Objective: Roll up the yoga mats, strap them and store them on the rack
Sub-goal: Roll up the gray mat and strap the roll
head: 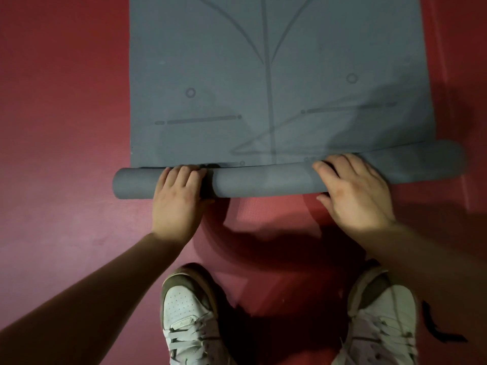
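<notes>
Step in hand: rolling, judged early, with only a slim tube formed and most of the length flat.
Yoga mat (276, 75): grey-blue, printed with alignment lines, spread on the red floor (66, 127) across the upper centre of the frame.
Rolled end (263, 181): across the middle of the frame, at the mat's near edge, just above the white shoes (189, 312).
Left hand (179, 196): centre left, clamped on the rolled end, fingers curled over its top and palm on the near side.
Right hand (353, 193): centre right, fingers draped over the top of the rolled end and thumb against the near side, gripping it too.
Roll shape: tight and narrow at the left end, fatter and looser toward the right, where it juts past the mat's side edge and tilts slightly upward in the frame.
Black strip (440, 327): lower right, on the floor beside the right shoe, probably the strap, untouched.
Rack: not in view.
Next move calls for: an even forward push with both palms, extra tightening on the right side to square the ends, then more turns toward the top of the frame.
Risk: a coned, telescoped roll if the skew goes uncorrected.
</notes>
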A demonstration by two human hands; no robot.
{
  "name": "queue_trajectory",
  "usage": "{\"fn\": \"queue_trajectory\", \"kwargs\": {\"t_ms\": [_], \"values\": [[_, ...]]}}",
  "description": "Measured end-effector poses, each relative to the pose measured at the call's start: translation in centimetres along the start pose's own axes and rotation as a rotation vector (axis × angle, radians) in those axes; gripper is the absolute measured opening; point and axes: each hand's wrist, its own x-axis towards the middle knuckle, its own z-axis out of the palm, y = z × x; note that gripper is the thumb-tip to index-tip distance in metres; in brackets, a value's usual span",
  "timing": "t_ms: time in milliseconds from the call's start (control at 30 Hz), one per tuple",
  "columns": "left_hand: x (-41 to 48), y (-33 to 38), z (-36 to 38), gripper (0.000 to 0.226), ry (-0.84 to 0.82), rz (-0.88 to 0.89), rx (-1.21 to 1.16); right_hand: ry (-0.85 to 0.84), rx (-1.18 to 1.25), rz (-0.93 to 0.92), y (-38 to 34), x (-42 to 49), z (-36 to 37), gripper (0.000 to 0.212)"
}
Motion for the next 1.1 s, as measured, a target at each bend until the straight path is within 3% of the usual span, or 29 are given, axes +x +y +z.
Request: {"fn": "queue_trajectory", "kwargs": {"t_ms": [467,800,933,1100], "values": [[0.5,-0.6,-1.3,0.049,0.025,-0.010,-0.076,-0.055,0.029,-0.037,0.3,0.6,-1.8,0.058],[-4.0,-0.7,-1.7,0.066,-0.108,0.008,-0.134,-0.208,0.120,-0.015,-0.9,-3.5,-1.9,0.055],[-3.3,-1.1,-1.5,0.063,-0.127,0.019,-0.188,-0.299,0.168,-0.008,-0.1,-2.3,-1.9,0.056],[-3.1,-1.2,-1.4,0.061,-0.100,-0.026,-0.239,-0.180,0.141,-0.032,0.1,-2.2,-1.4,0.052]]}}
